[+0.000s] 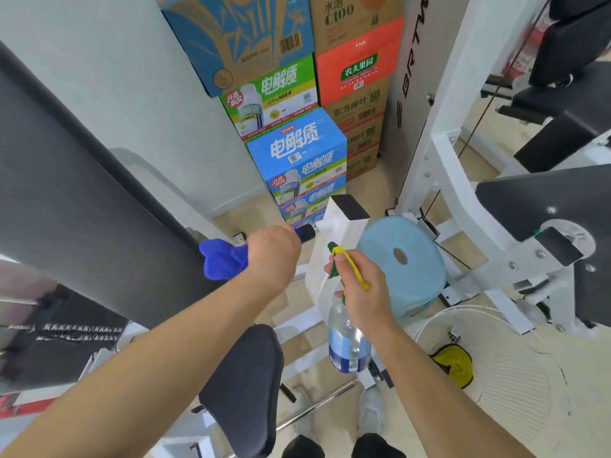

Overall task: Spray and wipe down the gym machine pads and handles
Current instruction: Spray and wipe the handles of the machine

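Inside the spray bottle [344, 320], some clear liquid [351, 350].

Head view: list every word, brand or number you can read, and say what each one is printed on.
"水溶 C100": top brown carton
"农夫果园": orange carton
"东方树叶": brown carton under the orange one
"电解质": green carton
"电解质": blue carton
Too blurred or cut off to read: the cartons' fine print and barcodes, the lettering on the white machine panel, and the label on the spray bottle.

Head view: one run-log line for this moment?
left hand grips blue cloth around black handle | right hand holds spray bottle, nozzle toward handle
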Demonstrator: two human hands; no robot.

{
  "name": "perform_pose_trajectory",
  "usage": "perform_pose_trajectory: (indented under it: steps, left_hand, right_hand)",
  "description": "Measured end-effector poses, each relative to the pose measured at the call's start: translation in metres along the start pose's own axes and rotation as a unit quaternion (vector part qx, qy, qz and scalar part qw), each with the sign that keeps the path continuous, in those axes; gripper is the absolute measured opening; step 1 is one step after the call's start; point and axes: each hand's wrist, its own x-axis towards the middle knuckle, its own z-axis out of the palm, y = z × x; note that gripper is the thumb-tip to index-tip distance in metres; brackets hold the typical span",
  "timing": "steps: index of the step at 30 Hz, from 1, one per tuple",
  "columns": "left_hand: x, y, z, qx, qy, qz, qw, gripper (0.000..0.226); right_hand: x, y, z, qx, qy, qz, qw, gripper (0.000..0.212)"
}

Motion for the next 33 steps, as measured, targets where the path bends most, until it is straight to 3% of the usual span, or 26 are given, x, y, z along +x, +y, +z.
perform_pose_trajectory:
  steps: [3, 6, 7, 9, 12, 14, 16, 17, 18, 19, 20, 22, 23, 24, 25, 27, 29, 31, 33]
  left_hand:
    - [0.002, 0.015, 0.002, 0.014, 0.000, -0.003, 1.000, 0.026]
    - [0.008, 0.001, 0.009, -0.019, 0.034, 0.052, 0.998, 0.020]
    - [0.014, -0.011, 0.009, -0.067, 0.010, 0.079, 0.995, 0.022]
    - [0.023, -0.042, 0.003, -0.203, -0.122, 0.103, 0.966, 0.036]
    - [0.026, -0.092, 0.015, -0.409, -0.297, 0.068, 0.860, 0.059]
    - [0.017, -0.113, 0.036, -0.563, -0.374, 0.033, 0.737, 0.076]
    - [0.010, -0.121, 0.058, -0.658, -0.411, 0.014, 0.630, 0.091]
    - [0.010, -0.123, 0.062, -0.674, -0.415, 0.010, 0.611, 0.093]
    - [0.011, -0.123, 0.058, -0.676, -0.410, 0.011, 0.612, 0.090]
    - [0.013, -0.121, 0.052, -0.651, -0.391, 0.024, 0.650, 0.082]
    - [0.014, -0.117, 0.041, -0.587, -0.362, 0.048, 0.723, 0.070]
    - [0.015, -0.097, 0.018, -0.360, -0.265, 0.097, 0.889, 0.052]
    - [0.012, -0.083, 0.015, -0.236, -0.189, 0.111, 0.947, 0.046]
    - [0.007, -0.066, 0.018, -0.145, -0.096, 0.119, 0.978, 0.039]
    - [0.002, -0.050, 0.024, -0.076, 0.003, 0.133, 0.988, 0.028]
    - [-0.012, -0.028, 0.035, 0.023, 0.015, 0.100, 0.995, 0.010]
    - [-0.010, -0.017, 0.040, 0.069, 0.046, 0.074, 0.994, 0.036]
    - [-0.001, -0.003, 0.029, 0.054, 0.085, 0.071, 0.992, 0.019]
    - [0.019, 0.008, 0.017, -0.014, 0.031, 0.087, 0.996, 0.017]
  right_hand:
    - [-0.002, 0.001, -0.005, 0.003, 0.014, 0.003, 1.000, 0.038]
    - [-0.003, 0.004, -0.007, 0.005, 0.031, 0.007, 0.999, 0.041]
    - [-0.004, 0.005, -0.006, 0.006, 0.032, 0.006, 0.999, 0.040]
    - [-0.007, 0.007, -0.004, 0.004, 0.031, 0.009, 0.999, 0.039]
    - [-0.014, 0.006, -0.001, 0.006, 0.021, 0.015, 1.000, 0.037]
    - [-0.015, 0.006, 0.000, 0.007, 0.018, 0.013, 1.000, 0.034]
    - [-0.015, 0.007, -0.001, 0.010, 0.020, 0.014, 1.000, 0.032]
    - [-0.015, 0.007, -0.002, 0.009, 0.022, 0.017, 1.000, 0.031]
    - [-0.015, 0.007, -0.003, 0.007, 0.023, 0.017, 1.000, 0.031]
    - [-0.015, 0.007, -0.003, 0.004, 0.022, 0.015, 1.000, 0.032]
    - [-0.014, 0.006, -0.004, -0.001, 0.023, 0.013, 1.000, 0.032]
    - [-0.012, 0.002, -0.010, -0.006, 0.034, 0.010, 0.999, 0.033]
    - [-0.010, -0.001, -0.013, -0.001, 0.042, 0.007, 0.999, 0.034]
    - [-0.009, -0.003, -0.016, 0.008, 0.049, 0.003, 0.999, 0.034]
    - [-0.008, -0.006, -0.019, 0.018, 0.054, -0.002, 0.998, 0.036]
    - [-0.007, -0.010, -0.026, 0.025, 0.056, -0.011, 0.998, 0.040]
    - [-0.006, -0.013, -0.032, 0.019, 0.056, -0.019, 0.998, 0.040]
    - [-0.006, -0.014, -0.035, 0.013, 0.060, -0.018, 0.998, 0.039]
    - [-0.007, -0.013, -0.037, 0.006, 0.066, -0.020, 0.998, 0.040]
